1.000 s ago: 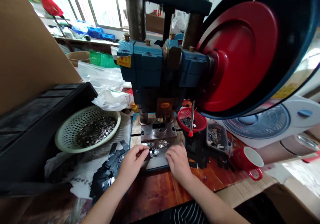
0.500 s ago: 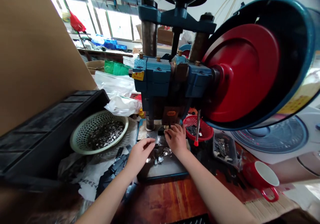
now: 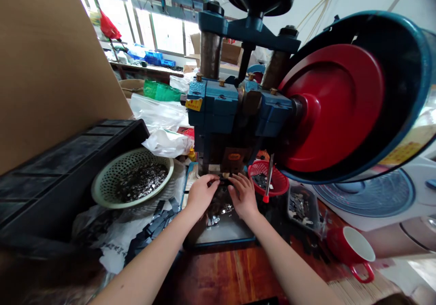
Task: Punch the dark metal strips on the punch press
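Both hands have come up to the press: a second ago they were down over the front of the bed plate [image 3: 223,234], the left pinching a small metal part; half a second ago only the right was up at the tooling. Now the left hand [image 3: 201,197] has joined it, and the two face each other across the dark die plate [image 3: 223,192], just below the ram [image 3: 235,158] of the blue bench press [image 3: 218,107]. So the work in hand appears to have moved from the front of the bed to the die itself — likely a matter of placing or steadying a piece there.

The left thumb and forefinger are drawn close together; the right hand [image 3: 244,199] has its fingers bent and a little apart. Whether either grips anything I cannot tell — the gap between the fingertips is too dark.

Nearer the person, on the bed plate, lie bright metal bits [image 3: 226,208] and a small silvery fitting [image 3: 213,221], neither of them in the fingers.
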### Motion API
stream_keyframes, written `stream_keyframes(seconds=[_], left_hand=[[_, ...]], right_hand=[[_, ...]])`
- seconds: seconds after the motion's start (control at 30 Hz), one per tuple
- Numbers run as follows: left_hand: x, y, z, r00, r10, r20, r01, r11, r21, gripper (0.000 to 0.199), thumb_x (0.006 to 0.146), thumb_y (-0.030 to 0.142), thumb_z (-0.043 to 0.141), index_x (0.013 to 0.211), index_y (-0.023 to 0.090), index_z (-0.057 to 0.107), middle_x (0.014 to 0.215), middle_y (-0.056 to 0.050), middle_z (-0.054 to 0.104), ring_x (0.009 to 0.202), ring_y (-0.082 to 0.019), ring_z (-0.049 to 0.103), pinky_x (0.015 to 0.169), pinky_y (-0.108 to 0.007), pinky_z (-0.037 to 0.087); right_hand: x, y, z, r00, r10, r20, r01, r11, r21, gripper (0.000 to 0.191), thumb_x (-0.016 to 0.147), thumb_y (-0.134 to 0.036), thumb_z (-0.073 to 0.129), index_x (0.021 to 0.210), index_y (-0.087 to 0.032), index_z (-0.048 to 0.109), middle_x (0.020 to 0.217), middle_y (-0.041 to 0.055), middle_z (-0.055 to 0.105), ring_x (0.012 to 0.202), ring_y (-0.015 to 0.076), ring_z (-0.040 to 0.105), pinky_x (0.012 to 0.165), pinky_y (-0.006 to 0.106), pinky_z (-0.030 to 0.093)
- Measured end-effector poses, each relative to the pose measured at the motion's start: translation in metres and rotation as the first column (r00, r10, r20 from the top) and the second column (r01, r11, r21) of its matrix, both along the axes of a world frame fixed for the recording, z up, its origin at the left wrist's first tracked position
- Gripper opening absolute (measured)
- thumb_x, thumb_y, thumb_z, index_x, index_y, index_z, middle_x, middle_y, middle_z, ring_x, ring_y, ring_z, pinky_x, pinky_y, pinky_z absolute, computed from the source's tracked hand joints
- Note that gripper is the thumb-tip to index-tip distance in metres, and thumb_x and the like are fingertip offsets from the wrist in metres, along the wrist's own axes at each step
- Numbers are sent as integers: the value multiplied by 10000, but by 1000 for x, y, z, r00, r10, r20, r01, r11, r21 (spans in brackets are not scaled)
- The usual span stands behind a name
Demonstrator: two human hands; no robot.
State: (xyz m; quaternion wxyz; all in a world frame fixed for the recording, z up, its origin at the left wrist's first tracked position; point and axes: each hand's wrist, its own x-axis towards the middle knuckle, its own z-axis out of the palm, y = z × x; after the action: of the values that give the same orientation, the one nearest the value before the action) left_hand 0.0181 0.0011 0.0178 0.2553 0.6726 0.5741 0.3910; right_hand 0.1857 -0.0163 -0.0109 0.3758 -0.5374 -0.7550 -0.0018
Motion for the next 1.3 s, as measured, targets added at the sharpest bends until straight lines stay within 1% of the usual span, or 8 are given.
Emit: stream_keyframes(seconds=[0.1,0.2,0.5,0.73,0.93,1.07,1.2,1.3], left_hand=[[4,4,-3,1000,21,-23,-20,999,30,219,810,306,517,890,195,687,923,-39,704,878,-198,625,825,-336,466],[5,8,-6,998,45,-49,-42,997,59,208,807,305,527,864,191,691,905,-50,698,885,-209,617,834,-352,456],[6,14,-11,993,73,-92,-65,994,83,203,802,302,538,844,180,695,873,-58,695,871,-212,613,833,-351,446],[4,17,-13,992,62,-106,-56,997,57,215,814,336,524,853,210,694,877,-25,703,842,-185,625,790,-312,461],[4,15,-11,986,96,-140,-85,993,78,203,807,321,534,839,211,702,876,-39,698,880,-208,608,834,-348,436],[4,15,-12,985,95,-146,-83,993,85,203,807,312,533,830,203,703,873,-45,695,871,-206,604,832,-354,434],[4,20,-18,986,88,-145,-76,993,89,195,799,304,542,819,194,702,857,-56,686,872,-214,600,836,-366,431],[4,24,-23,988,74,-133,-62,994,93,194,794,297,548,861,193,696,899,-65,681,917,-226,591,862,-380,422]], right_hand=[[2,-2,-2,999,29,46,-30,999,25,276,914,-357,464,1134,-289,617,1205,13,609,1214,244,441,1065,512,230],[2,-3,0,996,31,83,-32,999,14,264,911,-360,472,1121,-312,625,1204,-6,610,1218,246,434,1071,516,215],[2,-2,5,988,8,151,-12,1000,28,262,906,-374,481,1116,-320,629,1187,2,618,1225,261,430,1090,542,153],[3,0,5,992,23,123,-25,999,22,256,907,-360,481,1105,-307,635,1165,7,629,1209,247,445,1086,532,185],[2,0,7,989,19,149,-26,999,45,253,899,-354,496,1098,-299,642,1140,23,637,1192,242,457,1080,522,210],[2,-1,6,981,-6,192,-7,998,68,245,895,-372,506,1093,-319,640,1140,9,635,1201,242,449,1094,530,167],[0,-1,6,973,-25,230,2,995,96,261,887,-411,515,1109,-330,627,1141,2,636,1208,253,442,1104,546,99],[-5,-1,9,967,-54,249,29,994,103,265,878,-428,529,1099,-324,630,1123,11,643,1202,254,446,1105,538,93]])
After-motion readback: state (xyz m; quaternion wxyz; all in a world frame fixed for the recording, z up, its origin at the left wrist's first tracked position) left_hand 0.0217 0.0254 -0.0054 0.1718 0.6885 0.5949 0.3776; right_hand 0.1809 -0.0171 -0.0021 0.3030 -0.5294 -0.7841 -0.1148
